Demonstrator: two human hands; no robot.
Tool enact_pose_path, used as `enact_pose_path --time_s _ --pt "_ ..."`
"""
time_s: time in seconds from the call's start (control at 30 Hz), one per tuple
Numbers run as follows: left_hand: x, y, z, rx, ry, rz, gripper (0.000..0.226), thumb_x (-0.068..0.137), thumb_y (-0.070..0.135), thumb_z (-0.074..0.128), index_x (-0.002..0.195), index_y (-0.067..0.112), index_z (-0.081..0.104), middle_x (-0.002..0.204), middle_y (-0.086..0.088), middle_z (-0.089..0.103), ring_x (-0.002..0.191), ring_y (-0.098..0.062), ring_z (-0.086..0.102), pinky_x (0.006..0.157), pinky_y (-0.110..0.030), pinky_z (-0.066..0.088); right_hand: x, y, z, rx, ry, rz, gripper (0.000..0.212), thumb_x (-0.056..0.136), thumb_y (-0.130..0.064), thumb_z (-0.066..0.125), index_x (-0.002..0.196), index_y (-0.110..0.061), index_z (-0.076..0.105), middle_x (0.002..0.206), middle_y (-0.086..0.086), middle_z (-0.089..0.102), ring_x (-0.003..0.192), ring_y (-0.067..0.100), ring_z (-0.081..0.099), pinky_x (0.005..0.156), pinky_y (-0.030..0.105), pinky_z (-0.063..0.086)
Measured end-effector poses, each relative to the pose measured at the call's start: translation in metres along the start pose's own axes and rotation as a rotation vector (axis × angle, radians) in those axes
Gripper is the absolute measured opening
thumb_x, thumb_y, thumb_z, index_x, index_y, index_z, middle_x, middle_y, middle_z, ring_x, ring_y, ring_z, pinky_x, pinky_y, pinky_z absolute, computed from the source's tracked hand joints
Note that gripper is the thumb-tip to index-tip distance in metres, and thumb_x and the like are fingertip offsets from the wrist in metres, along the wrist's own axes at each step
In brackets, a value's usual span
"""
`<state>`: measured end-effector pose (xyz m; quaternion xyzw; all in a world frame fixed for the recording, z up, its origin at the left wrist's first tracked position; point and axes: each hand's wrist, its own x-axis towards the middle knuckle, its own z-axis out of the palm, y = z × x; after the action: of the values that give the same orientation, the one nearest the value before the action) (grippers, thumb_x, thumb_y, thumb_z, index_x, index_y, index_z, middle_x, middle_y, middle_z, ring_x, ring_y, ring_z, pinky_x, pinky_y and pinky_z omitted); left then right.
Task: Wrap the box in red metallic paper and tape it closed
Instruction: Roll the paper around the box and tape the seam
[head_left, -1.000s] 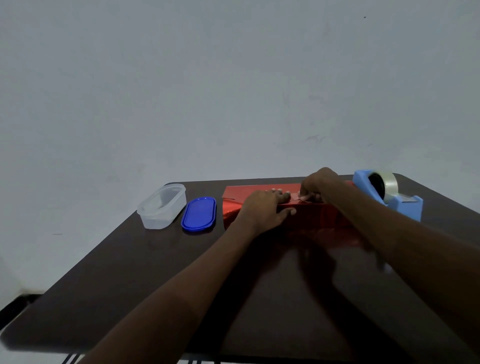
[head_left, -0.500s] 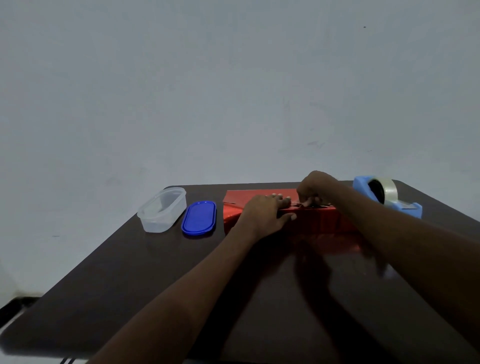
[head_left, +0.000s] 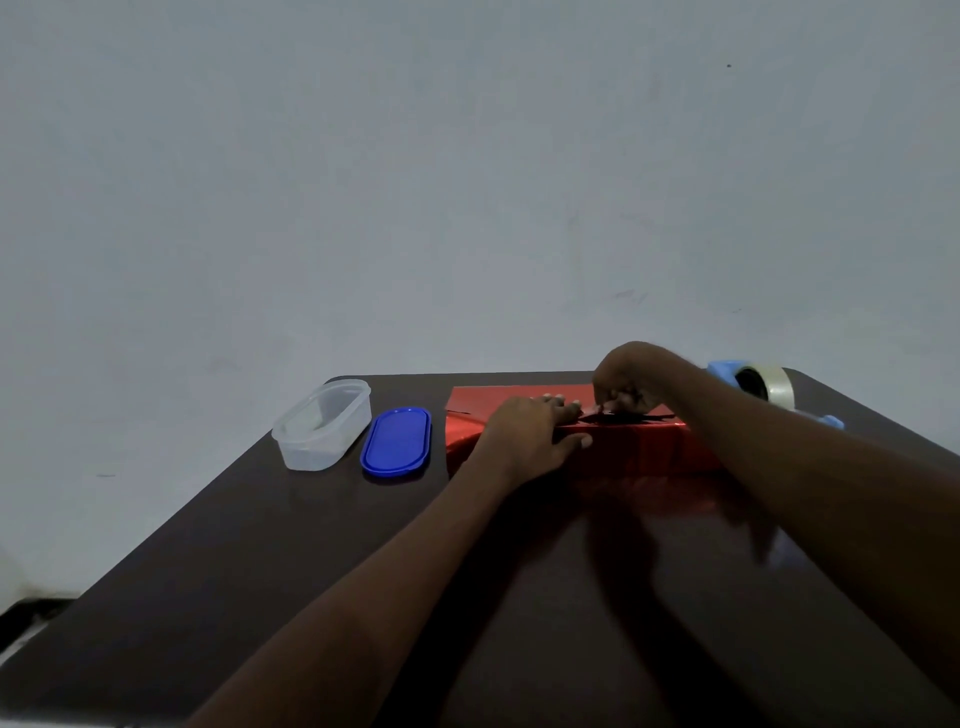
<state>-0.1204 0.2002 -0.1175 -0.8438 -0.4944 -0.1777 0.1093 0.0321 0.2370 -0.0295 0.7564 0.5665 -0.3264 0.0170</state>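
Object: box (head_left: 631, 447) wrapped in red metallic paper (head_left: 498, 400), lying at the far centre of the dark table (head_left: 311, 571); long axis runs left to right across the view.
Left hand (head_left: 530, 434): flat on the box's top near edge, fingers extended, thumb over the front face; pressing the paper down, not gripping.
Right hand (head_left: 626, 382): fingers curled, pinching at the paper seam on the box top, just beyond the left fingertips; tape in the pinch, cannot tell.
Key relation: seam runs along the long axis, directly under both hands; tape dispenser (head_left: 769, 389) stands just right of the box, nearer the right hand.
Judgement: seam being closed; ends appear not yet folded.
Bystanders: clear container (head_left: 322, 426) and blue lid (head_left: 396, 441), left of the box, apart from it.
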Motion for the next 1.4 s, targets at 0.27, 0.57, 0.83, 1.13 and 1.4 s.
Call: enact_pose_path --time_s 0.27,0.57,0.83,1.13,1.4 --pt "0.002 -0.001 0.002 0.012 -0.012 -0.005 0.06 0.097 0.058 0.043 0.146 0.024 0.045 0.15 -0.005 0.046 0.138 -0.022 0.044 0.111 -0.04 0.036 0.0 0.004 -0.001 0.089 0.029 -0.011 0.03 0.096 -0.007 0.055 0.067 -0.008 0.049 0.037 0.001 0.042 0.048 0.007 0.03 0.049 0.016 0.026" --pt "0.001 0.0 0.001 0.027 -0.008 -0.001 0.06 0.097 0.057 0.042 0.146 0.023 0.045 0.15 -0.005 0.046 0.138 -0.022 0.043 0.11 -0.04 0.037 -0.009 0.009 0.004 -0.145 0.066 -0.063 0.036 0.1 -0.017 0.05 0.065 -0.011 0.044 0.061 0.001 0.038 0.052 0.011 0.03 0.053 0.021 0.028" --pt "0.001 0.001 0.0 0.031 -0.024 -0.001 0.06 0.098 0.056 0.042 0.148 0.023 0.041 0.152 -0.004 0.044 0.139 -0.022 0.042 0.113 -0.041 0.035 -0.024 0.044 0.011 -0.314 0.625 -0.349 0.017 0.078 -0.022 0.071 0.079 -0.013 0.057 0.083 0.006 0.065 0.07 0.019 0.058 0.062 0.027 0.043" --pt "0.0 0.001 0.001 0.006 -0.006 0.002 0.059 0.097 0.055 0.045 0.146 0.022 0.045 0.15 -0.006 0.046 0.138 -0.022 0.043 0.111 -0.037 0.034 -0.009 0.088 0.056 -0.501 0.597 -0.649 0.046 0.106 -0.037 0.028 0.15 -0.027 0.039 0.158 -0.002 0.035 0.151 0.028 0.014 0.121 0.049 0.01" --pt "-0.003 0.006 -0.001 0.011 -0.001 -0.006 0.057 0.098 0.051 0.045 0.147 0.022 0.044 0.151 -0.005 0.045 0.139 -0.022 0.041 0.113 -0.038 0.032 -0.015 0.078 0.05 -0.441 0.612 -0.711 0.05 0.105 -0.031 0.03 0.154 -0.021 0.033 0.161 0.001 0.029 0.15 0.025 0.018 0.119 0.041 0.016"
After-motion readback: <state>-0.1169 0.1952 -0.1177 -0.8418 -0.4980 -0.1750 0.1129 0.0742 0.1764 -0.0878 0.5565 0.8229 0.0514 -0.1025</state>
